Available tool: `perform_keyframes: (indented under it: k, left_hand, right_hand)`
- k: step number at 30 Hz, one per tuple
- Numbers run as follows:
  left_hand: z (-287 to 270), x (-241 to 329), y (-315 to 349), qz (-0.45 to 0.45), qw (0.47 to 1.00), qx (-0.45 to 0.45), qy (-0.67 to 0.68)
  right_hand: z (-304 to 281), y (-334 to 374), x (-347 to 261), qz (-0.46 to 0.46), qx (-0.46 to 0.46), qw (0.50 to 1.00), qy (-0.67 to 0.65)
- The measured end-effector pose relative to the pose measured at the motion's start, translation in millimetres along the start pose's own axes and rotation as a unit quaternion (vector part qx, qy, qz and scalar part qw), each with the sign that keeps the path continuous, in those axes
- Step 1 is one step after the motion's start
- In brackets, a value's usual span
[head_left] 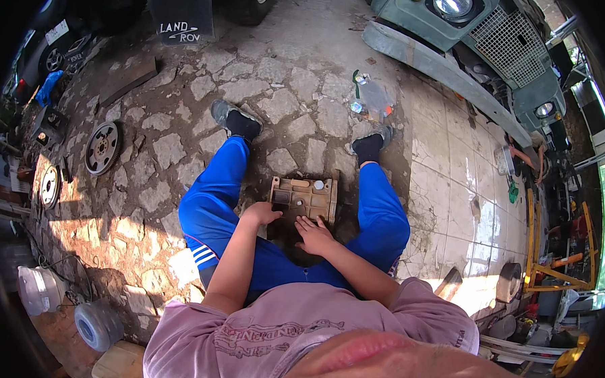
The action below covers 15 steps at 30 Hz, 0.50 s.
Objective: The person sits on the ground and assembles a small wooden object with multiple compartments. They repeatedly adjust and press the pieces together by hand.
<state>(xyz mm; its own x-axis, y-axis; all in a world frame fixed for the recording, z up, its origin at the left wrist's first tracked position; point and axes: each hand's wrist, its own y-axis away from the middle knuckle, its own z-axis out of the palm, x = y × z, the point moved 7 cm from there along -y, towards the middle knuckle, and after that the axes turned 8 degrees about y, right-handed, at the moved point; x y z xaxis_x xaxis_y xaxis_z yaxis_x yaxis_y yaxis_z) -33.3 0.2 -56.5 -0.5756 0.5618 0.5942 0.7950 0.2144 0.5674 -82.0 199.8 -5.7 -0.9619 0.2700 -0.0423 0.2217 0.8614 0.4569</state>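
A tan, dirt-stained metal casting (323,203), box-shaped with ribs, bosses and recesses, sits between my knees. It looks like a gearbox housing, though its exact kind is unclear. At its near left corner lies my left hand (262,213), fingers stretched toward the casting's face. My right hand (315,236) is laid on the near edge with its fingers spread. Neither hand appears to hold a tool. The underside of the casting and its near side are hidden by my hands and legs.
Stone paving surrounds me, with a round toothed flywheel (103,148) to the left. Clear plastic jugs (98,326) stand at the lower left. A plastic bag (375,99) lies beyond my right foot. A green vehicle's bumper (439,71) and a yellow metal frame (533,246) are at right.
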Motion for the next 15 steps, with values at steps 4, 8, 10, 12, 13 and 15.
perform_keyframes:
  k: [4,8,10,12,13,15]
  left_hand:
    - [-11.9,6.7,-3.7,-0.056,0.994,-0.097,0.019]
    - [-7.0,17.5,11.7,-0.021,0.999,-0.047,-0.001]
    - [-11.1,19.5,8.2,-0.024,0.998,-0.056,0.006]
    - [-8.3,21.8,3.5,-0.055,0.992,-0.112,0.034]
    - [-2.4,-2.1,-2.1,-0.008,0.999,-0.025,0.033]
    - [-2.3,-1.0,0.7,0.008,0.999,-0.002,0.051]
  right_hand:
    - [0.3,-5.7,-0.3,0.004,-0.020,1.000,0.004]
    - [2.1,3.4,2.0,0.008,-0.039,0.999,-0.008]
    - [-1.3,-7.5,7.9,-0.001,-0.025,1.000,-0.005]
    - [7.2,-7.7,11.5,-0.002,0.015,1.000,-0.010]
    - [4.1,-8.9,3.2,-0.017,0.016,1.000,-0.011]
    - [4.9,2.1,1.2,-0.020,-0.006,1.000,0.008]
